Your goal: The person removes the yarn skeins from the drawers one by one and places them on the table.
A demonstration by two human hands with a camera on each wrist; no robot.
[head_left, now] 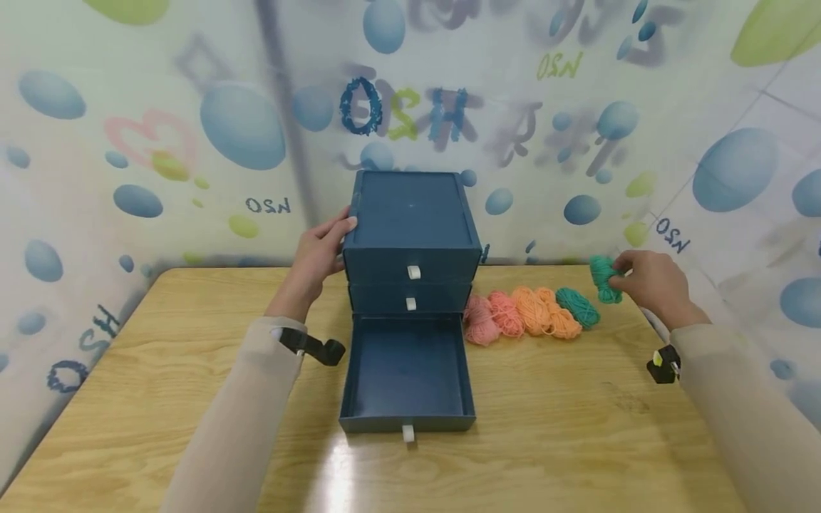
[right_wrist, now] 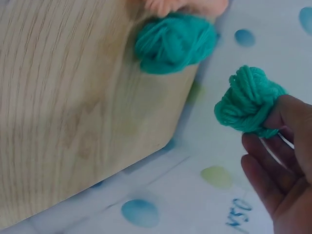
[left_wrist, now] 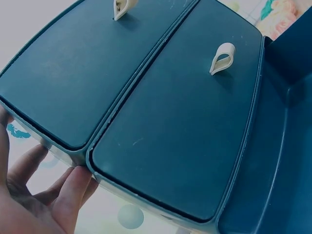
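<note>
A dark blue drawer unit (head_left: 410, 210) stands in the middle of the wooden table, its lowest drawer (head_left: 442, 425) pulled out and bare inside. My left hand (head_left: 318, 249) rests against the unit's left side near the top; in the left wrist view its fingers (left_wrist: 68, 195) touch the side wall beside the two closed drawers. On the far right, my right hand (head_left: 657, 281) pinches a green yarn skein (right_wrist: 251, 100) between thumb and fingers, held above the table's far right corner. Another, darker green skein (head_left: 577, 307) lies on the table just left of it.
Right of the unit, a row of yarn skeins lies on the table: a dusty pink skein (head_left: 481, 322), a coral skein (head_left: 506, 313) and orange skeins (head_left: 531, 311). White loop pulls (left_wrist: 223, 57) stick out from the drawer fronts. A patterned wall covering (head_left: 250, 206) rises behind the table.
</note>
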